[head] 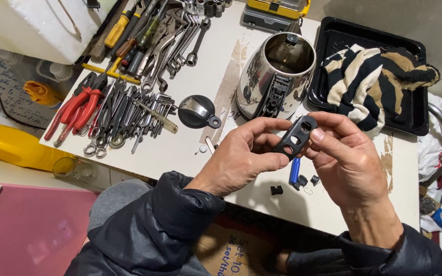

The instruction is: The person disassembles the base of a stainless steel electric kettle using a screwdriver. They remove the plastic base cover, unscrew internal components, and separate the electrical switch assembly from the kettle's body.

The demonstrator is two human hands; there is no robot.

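Both of my hands hold a small black plastic part (295, 137) with oval holes, above the white table (216, 51). My left hand (241, 156) grips its lower left side with thumb and fingers. My right hand (346, 158) pinches its upper right end. Just behind them stands a steel electric kettle (274, 76), lid off, its black handle mount exposed toward me. The kettle's black and steel lid (196, 111) lies to the left. Below my hands lie a blue-handled tool (294, 170) and small black pieces (277, 190).
Many pliers, wrenches and screwdrivers (129, 92) cover the table's left part, with red-handled pliers (75, 110) at the edge. A black tray (333, 38) with a striped cloth (374, 82) sits at the back right. A yellow case (277, 9) stands at the back.
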